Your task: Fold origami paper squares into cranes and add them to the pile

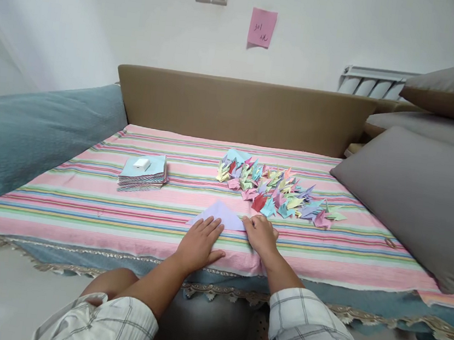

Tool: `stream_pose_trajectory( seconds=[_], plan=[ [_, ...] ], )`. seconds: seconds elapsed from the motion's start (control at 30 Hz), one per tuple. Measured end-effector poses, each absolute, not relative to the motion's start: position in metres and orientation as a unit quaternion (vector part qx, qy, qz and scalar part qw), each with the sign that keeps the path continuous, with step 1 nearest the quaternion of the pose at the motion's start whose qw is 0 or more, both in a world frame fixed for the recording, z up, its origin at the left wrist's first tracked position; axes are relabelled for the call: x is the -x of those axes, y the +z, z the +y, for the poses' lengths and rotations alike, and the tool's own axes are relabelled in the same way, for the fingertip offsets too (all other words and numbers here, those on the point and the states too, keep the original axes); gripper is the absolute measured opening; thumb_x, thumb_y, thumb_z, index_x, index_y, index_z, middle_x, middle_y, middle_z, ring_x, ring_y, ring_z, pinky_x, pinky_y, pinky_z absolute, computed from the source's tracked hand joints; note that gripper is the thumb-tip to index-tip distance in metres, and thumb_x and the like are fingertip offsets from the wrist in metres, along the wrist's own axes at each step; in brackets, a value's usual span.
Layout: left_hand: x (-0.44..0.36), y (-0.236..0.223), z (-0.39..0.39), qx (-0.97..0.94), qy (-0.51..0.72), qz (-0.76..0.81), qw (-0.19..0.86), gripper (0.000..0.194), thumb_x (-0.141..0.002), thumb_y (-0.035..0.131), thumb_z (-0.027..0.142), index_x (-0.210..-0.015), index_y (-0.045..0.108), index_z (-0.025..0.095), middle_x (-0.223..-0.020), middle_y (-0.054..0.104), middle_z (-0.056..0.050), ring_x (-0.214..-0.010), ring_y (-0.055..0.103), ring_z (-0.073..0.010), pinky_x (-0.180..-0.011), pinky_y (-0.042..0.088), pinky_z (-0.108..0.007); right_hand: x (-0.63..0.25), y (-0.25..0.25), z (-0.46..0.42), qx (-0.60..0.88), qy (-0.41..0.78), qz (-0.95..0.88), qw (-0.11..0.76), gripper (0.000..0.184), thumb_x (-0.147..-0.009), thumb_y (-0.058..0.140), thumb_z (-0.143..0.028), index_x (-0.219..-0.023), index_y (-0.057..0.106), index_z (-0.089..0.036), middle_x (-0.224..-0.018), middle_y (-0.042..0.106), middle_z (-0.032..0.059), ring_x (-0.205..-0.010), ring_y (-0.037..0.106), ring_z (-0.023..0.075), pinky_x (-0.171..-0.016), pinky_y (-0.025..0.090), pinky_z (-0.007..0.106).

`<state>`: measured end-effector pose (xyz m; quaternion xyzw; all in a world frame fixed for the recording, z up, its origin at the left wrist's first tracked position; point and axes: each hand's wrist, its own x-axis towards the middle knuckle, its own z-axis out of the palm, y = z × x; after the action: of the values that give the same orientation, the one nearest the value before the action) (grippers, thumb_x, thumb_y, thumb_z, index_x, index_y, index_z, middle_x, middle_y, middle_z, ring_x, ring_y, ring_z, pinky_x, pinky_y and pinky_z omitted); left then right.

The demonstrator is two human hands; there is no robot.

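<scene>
A lilac paper sheet folded into a triangle (221,213) lies on the striped cloth (81,213) near the front edge. My left hand (198,245) rests flat on the triangle's lower left side, fingers stretched out. My right hand (261,234) presses the triangle's right corner with its fingers curled down on the paper. Just behind the triangle is a scatter of several folded paper cranes (274,189) in many colours.
A stack of coloured paper squares (143,175) with a small white block (141,163) on top sits at the left. Grey cushions (422,194) lean at the right. A teal blanket (29,129) covers the left side, with a tan backrest (238,108) behind.
</scene>
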<state>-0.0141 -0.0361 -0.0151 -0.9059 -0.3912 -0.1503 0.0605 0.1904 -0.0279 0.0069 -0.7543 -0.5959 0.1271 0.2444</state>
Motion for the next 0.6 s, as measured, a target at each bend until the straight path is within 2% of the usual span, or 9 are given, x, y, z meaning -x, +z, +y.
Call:
stream_pose_trajectory(
  seconds=[0.1,0.3,0.47,0.6],
  plan=[
    [0.0142,-0.0151,-0.0358,0.907,-0.151,-0.390,0.058,0.068,-0.078,0.049,0.058,-0.132,0.041,0.018,-0.139,0.041,-0.011,-0.129,0.035,-0.0285,-0.105,0.028,-0.046,-0.1891,0.0065,-0.0251,0.755,0.114,-0.605,0.226,0.046,-0.085,0.034,-0.052,-0.069,0.063,-0.020,-0.101,0.059,0.0070,-0.100,0.050,0.0255,-0.084,0.033,0.045],
    [0.0144,-0.0146,-0.0358,0.907,-0.146,-0.390,0.059,0.067,-0.079,0.048,0.058,-0.132,0.041,0.018,-0.139,0.041,-0.010,-0.129,0.034,-0.0286,-0.105,0.027,-0.045,-0.1888,0.0044,-0.0266,0.737,0.124,-0.616,0.251,0.031,-0.079,0.050,-0.047,-0.066,0.066,-0.024,-0.110,0.059,0.0020,-0.105,0.047,0.0236,-0.088,0.029,0.044],
    [0.0142,-0.0125,-0.0362,0.907,-0.139,-0.393,0.053,0.071,-0.078,0.047,0.059,-0.135,0.037,0.017,-0.139,0.041,-0.010,-0.129,0.034,-0.0285,-0.105,0.027,-0.045,-0.1899,0.0037,-0.0290,0.729,0.129,-0.616,0.268,0.026,-0.078,0.053,-0.045,-0.067,0.067,-0.026,-0.109,0.059,0.0006,-0.105,0.047,0.0225,-0.088,0.028,0.043],
    [0.0140,-0.0115,-0.0357,0.908,-0.134,-0.394,0.051,0.067,-0.078,0.048,0.059,-0.133,0.041,0.020,-0.140,0.040,-0.009,-0.128,0.034,-0.0291,-0.105,0.028,-0.045,-0.1898,0.0034,-0.0292,0.729,0.124,-0.618,0.267,0.026,-0.077,0.054,-0.044,-0.066,0.066,-0.025,-0.110,0.059,0.0005,-0.105,0.047,0.0228,-0.088,0.028,0.043]
  ],
)
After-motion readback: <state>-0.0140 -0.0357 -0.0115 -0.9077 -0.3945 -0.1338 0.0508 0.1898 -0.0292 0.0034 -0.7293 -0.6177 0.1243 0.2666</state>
